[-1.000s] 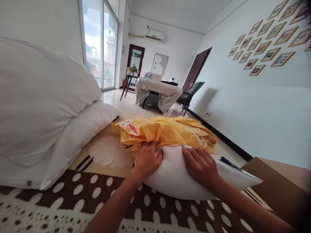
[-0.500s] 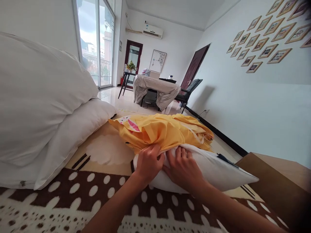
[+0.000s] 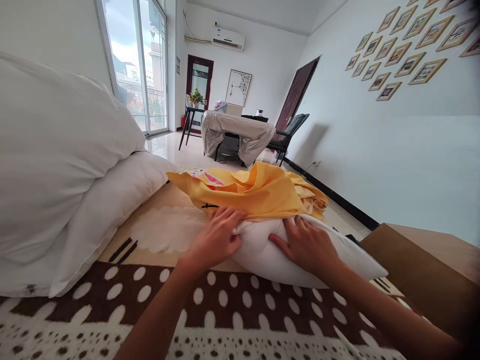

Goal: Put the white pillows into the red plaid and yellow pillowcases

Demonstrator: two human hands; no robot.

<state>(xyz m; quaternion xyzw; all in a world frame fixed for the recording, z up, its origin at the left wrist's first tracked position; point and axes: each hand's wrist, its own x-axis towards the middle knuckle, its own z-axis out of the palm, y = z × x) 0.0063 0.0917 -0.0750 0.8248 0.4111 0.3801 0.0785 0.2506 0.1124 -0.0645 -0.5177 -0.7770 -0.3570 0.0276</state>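
A white pillow (image 3: 258,252) lies partly under a yellow pillowcase (image 3: 262,192) with a pink and white print, its near half bare. My left hand (image 3: 219,232) grips the pillow's left corner at the hem, fingers on top over the yellow cloth and thumb below. On the pillow's near side, my right hand (image 3: 309,242) grips the white fabric beside the hem. Its fingertips reach the yellow edge, and its thumb is set apart on the pillow. The far part of the pillow is hidden inside or beneath the yellow cloth.
Underneath is a brown and cream patterned blanket (image 3: 150,292). Large white pillows (image 3: 67,165) are piled at the left. A brown box-like surface (image 3: 420,270) stands at the right. Farther off are a covered table (image 3: 240,122) and a black chair (image 3: 290,135).
My hands have moved apart, left hand leftward and right hand rightward. The pillowcase's near edge now stands up in a raised fold. The view has shifted slightly.
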